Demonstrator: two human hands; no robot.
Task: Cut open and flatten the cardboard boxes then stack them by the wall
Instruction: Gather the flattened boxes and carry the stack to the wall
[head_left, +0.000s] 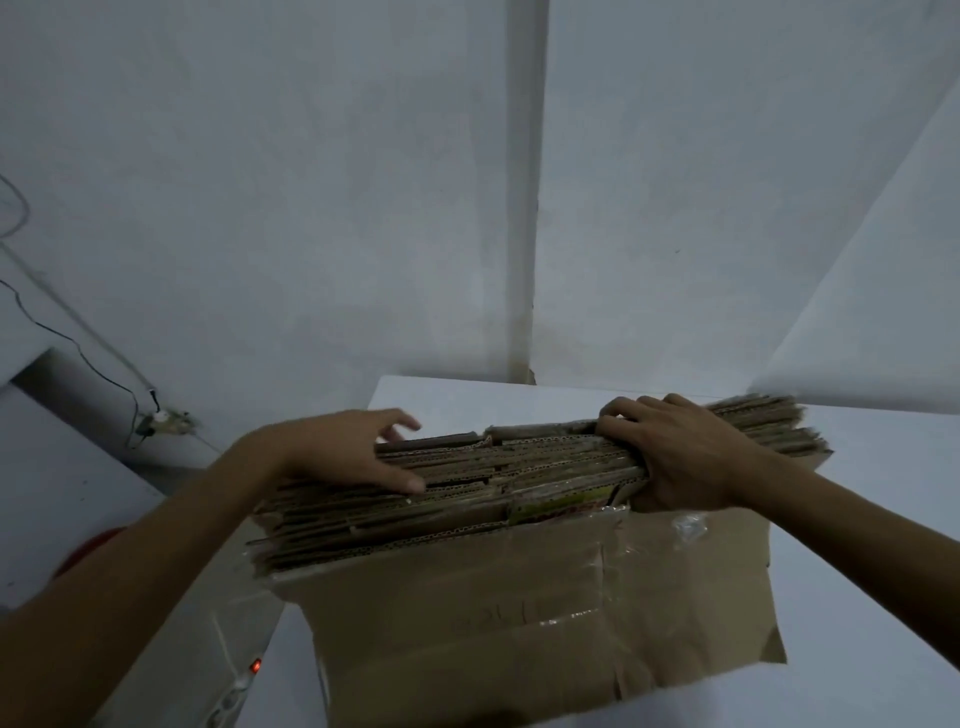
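Nearest sheet (519, 623), taped and creased, hangs below both hands and faces the camera. Above it the stack of flattened cardboard (519, 467) stands on edge on the white table (467, 400). Right hand (685, 457) clamps the stack's top edge, fingers curled over the far side. Left hand (337, 452) rests on the edges left of that grip, fingers loose and spread, pinching nothing. Stack looks heavy, stiff as a bundle, layers prone to sliding; best squeezed at both ends. Wall (311, 208) stands just beyond the grip.
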